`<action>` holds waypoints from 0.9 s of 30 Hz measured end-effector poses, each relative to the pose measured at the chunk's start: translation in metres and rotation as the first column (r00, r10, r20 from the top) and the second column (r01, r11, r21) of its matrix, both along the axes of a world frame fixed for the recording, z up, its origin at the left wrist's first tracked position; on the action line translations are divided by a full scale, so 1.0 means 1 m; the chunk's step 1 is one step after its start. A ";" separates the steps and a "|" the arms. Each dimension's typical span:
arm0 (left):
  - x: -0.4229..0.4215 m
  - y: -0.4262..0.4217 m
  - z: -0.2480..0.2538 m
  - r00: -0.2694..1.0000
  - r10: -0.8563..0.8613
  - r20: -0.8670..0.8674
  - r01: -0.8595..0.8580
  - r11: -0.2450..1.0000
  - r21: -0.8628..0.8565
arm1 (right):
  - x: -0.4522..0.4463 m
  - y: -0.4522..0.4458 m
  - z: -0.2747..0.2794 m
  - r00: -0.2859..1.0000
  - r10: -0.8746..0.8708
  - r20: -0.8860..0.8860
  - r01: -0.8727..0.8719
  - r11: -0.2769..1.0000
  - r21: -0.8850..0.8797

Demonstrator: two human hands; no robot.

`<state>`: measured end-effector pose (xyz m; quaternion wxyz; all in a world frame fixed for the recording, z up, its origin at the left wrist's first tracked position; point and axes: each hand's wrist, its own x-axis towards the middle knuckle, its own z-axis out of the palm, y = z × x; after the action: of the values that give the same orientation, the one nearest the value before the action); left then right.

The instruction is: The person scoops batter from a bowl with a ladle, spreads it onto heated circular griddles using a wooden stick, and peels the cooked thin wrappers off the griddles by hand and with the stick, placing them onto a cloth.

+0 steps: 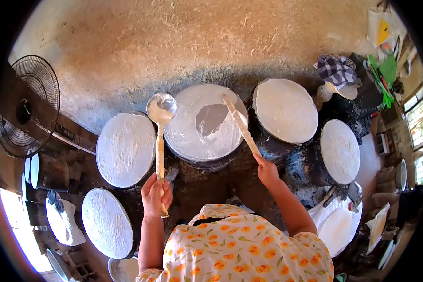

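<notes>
My left hand (156, 195) is wrapped round the long handle of a metal ladle (160, 148). The ladle's shiny bowl, with whitish stuff in it, is raised beside the left edge of the middle round flat griddle (183, 141). In my right hand (268, 172) is a flat wooden stick (239, 123), coated with pale residue, which slants over that griddle's right part. A white layer covers most of the griddle surface, around an irregular grey patch (210, 120) near its centre. Whether the stick touches the surface I cannot tell.
White-coated round griddles stand at left (126, 150), lower left (107, 223), upper right (285, 110) and right (340, 151). A black fan (28, 105) is at far left. A checkered cloth (336, 71) lies at upper right. White sheets (336, 225) lie lower right. A wall (174, 42) rises behind.
</notes>
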<state>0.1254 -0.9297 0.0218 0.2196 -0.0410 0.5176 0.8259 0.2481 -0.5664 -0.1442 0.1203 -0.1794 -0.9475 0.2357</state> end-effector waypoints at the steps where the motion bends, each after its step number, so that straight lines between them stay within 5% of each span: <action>1: -0.001 0.003 0.003 1.000 0.011 0.009 -0.011 1.000 -0.006 | 0.001 0.000 -0.003 0.987 0.113 -0.114 -0.120 0.991 -0.061; 2: -0.003 0.004 0.005 1.000 0.015 0.004 -0.015 1.000 -0.008 | 0.002 0.000 -0.007 0.948 0.217 -0.233 -0.246 0.963 -0.106; 3: -0.003 0.004 0.005 1.000 0.017 0.003 -0.017 1.000 -0.008 | 0.021 0.002 -0.010 0.970 0.242 -0.011 -0.242 0.967 -0.079; 4: -0.003 0.004 0.004 1.000 0.019 0.005 -0.019 1.000 -0.008 | 0.037 0.003 -0.006 0.969 0.247 -0.012 -0.247 0.966 -0.079; 6: -0.002 0.005 0.003 0.999 0.042 0.003 -0.042 0.999 -0.023 | 0.057 0.009 0.005 0.951 0.165 0.263 -0.154 0.986 -0.062; 10: 0.002 0.010 0.000 0.998 0.065 0.004 -0.065 0.997 -0.033 | -0.006 0.040 -0.008 0.988 0.139 -0.062 -0.143 0.988 -0.054; 14: 0.004 0.021 0.003 0.995 0.102 0.018 -0.102 0.994 -0.039 | -0.107 0.054 0.009 0.992 0.081 -0.099 -0.098 0.978 -0.186; 16: 0.007 0.023 0.005 0.993 0.118 0.016 -0.117 0.992 -0.052 | -0.131 0.051 0.025 0.998 0.054 0.017 -0.044 0.928 -0.369; 17: 0.007 0.021 0.006 0.992 0.128 0.017 -0.126 0.990 -0.061 | -0.131 0.054 0.010 0.984 0.129 -0.121 -0.165 0.916 -0.366; 21: 0.010 0.015 0.008 0.989 0.145 0.023 -0.143 0.989 -0.043 | -0.090 0.054 0.022 0.967 0.131 -0.218 -0.192 0.939 -0.287; 24: 0.011 0.015 0.008 0.991 0.131 0.019 -0.130 0.990 -0.050 | -0.071 0.061 0.001 0.982 -0.007 -0.187 -0.057 0.940 -0.337; 26: 0.008 0.021 0.008 0.992 0.122 0.044 -0.119 0.991 -0.055 | -0.067 0.046 0.008 0.999 0.004 0.049 0.019 0.889 -0.458; 27: 0.007 0.024 0.006 0.993 0.113 0.043 -0.111 0.992 -0.054 | -0.065 0.039 0.004 0.996 0.083 -0.010 -0.080 0.907 -0.415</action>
<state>0.1320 -0.9058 0.0279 0.1834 -0.0946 0.5307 0.8221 0.1833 -0.5272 -0.1407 0.0658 -0.1621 -0.8831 0.4355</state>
